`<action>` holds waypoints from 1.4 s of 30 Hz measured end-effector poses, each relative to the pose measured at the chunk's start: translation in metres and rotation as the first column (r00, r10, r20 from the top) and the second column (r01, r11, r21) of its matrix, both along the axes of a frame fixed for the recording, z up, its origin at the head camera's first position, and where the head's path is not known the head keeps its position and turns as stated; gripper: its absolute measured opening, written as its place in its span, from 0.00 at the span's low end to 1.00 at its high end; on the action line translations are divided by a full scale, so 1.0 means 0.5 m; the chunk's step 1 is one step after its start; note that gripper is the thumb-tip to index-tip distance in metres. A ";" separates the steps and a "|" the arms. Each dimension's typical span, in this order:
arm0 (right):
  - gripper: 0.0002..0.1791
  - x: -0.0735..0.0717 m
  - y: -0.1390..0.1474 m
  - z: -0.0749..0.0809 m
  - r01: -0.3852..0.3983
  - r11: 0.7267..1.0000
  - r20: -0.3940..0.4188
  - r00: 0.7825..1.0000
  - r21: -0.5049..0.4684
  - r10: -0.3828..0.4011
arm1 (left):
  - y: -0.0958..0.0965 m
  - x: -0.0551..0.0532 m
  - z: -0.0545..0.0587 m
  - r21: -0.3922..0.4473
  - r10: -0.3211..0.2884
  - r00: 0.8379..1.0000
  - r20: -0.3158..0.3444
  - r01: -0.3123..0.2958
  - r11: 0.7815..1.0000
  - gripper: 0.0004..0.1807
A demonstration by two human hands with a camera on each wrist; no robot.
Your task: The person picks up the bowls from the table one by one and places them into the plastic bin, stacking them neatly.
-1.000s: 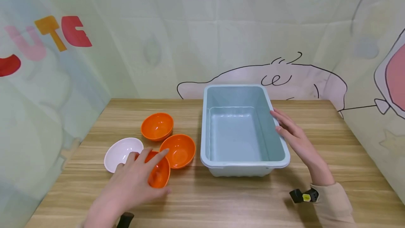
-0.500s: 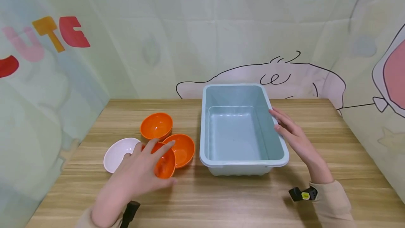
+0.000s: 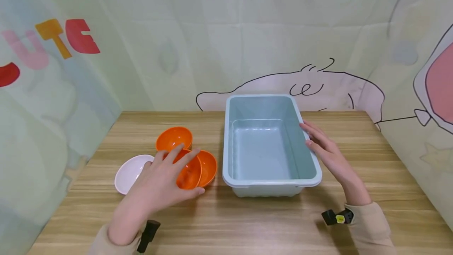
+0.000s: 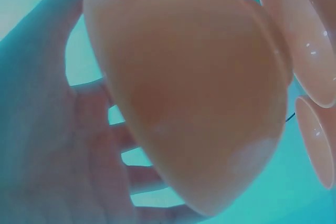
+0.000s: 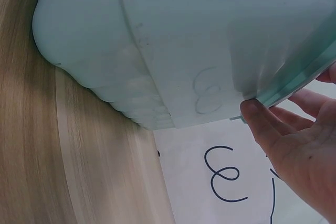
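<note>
My left hand (image 3: 157, 186) grips a small orange bowl (image 3: 190, 171) by its rim, fingers on the far side and thumb on the near side. The left wrist view has this orange bowl (image 4: 194, 87) tilted, with its outside facing the camera. It partly covers a second orange bowl (image 3: 209, 168); a third orange bowl (image 3: 173, 137) stands behind. A white bowl (image 3: 129, 174) is left of the hand. My right hand (image 3: 329, 152) touches the right rim of a pale blue plastic basin (image 3: 272, 183). In the right wrist view its fingertips (image 5: 251, 107) lie against the basin's outer wall.
A wood-grain table (image 3: 247, 223) carries everything. The basin stands right of the bowls, near the table's back edge. A printed cloth backdrop (image 3: 184, 50) hangs behind and along both sides.
The held orange bowl has moved away from me and to the right with my left hand, covering more of the orange bowl beside it. My right hand stays at the basin's rim.
</note>
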State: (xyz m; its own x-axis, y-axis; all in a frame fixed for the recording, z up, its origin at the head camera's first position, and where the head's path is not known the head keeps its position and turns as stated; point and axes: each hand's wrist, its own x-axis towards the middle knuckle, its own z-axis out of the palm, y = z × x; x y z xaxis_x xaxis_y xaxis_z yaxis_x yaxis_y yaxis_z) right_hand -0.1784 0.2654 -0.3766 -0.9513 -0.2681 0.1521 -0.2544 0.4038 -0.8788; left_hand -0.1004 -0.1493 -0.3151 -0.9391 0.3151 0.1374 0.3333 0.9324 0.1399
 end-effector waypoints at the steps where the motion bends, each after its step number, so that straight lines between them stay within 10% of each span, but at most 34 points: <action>1: 0.27 0.000 0.000 0.000 0.003 1.000 0.004 1.000 0.004 -0.003 | 0.001 -0.002 0.000 0.001 -0.001 1.000 -0.005 0.001 1.000 0.45; 22: 0.27 -0.002 0.002 -0.001 0.000 1.000 0.003 1.000 0.005 0.000 | 0.025 -0.046 0.019 0.047 -0.027 0.999 0.032 0.025 0.999 0.44; 42: 0.27 -0.001 0.001 -0.004 0.000 1.000 0.030 1.000 -0.031 0.001 | 0.060 -0.096 0.035 -0.004 -0.112 0.991 -0.070 0.112 0.994 0.45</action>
State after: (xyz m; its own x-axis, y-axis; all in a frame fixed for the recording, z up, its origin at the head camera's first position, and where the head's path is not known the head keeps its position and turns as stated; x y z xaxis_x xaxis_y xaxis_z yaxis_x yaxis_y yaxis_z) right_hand -0.1791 0.2660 -0.3786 -0.9553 -0.2644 0.1319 -0.2281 0.3762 -0.8980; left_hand -0.1483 -0.1193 -0.2976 -0.8858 0.4181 0.2014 0.4449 0.8885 0.1124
